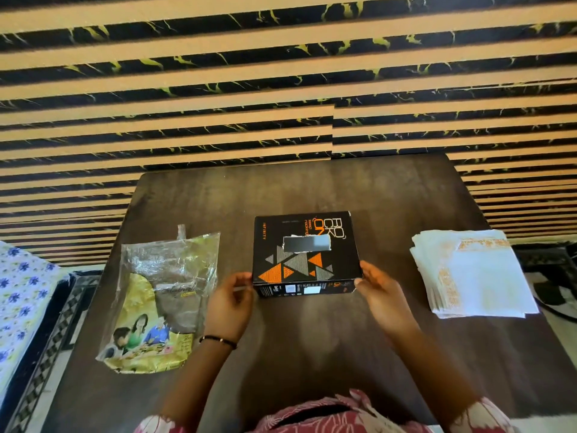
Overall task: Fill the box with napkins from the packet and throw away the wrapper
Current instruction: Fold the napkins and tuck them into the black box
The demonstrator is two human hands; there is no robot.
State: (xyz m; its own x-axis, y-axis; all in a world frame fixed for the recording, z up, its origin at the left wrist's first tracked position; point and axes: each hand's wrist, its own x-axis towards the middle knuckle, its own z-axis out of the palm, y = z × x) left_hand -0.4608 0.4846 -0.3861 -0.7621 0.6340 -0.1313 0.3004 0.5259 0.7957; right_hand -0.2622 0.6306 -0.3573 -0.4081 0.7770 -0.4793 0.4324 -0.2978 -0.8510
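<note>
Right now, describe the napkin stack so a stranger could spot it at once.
On the dark wooden table, look right of the black box held between both hands. The napkin stack lies alone near the right edge: white, square, with orange borders, unlike the crinkled clear wrapper on the far left.

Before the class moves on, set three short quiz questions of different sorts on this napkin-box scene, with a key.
1. True or false: the napkins lie left of the box.
2. Which lies nearest the left hand? A) wrapper B) napkins C) flowered cloth
3. Fill in: the box's lid is ____ (open/closed).

Key
1. False: they are stacked to its right on the table.
2. A: the wrapper lies just to that hand's left.
3. Closed: the lid is down, with the left hand and the right hand at the box's near corners.
</note>
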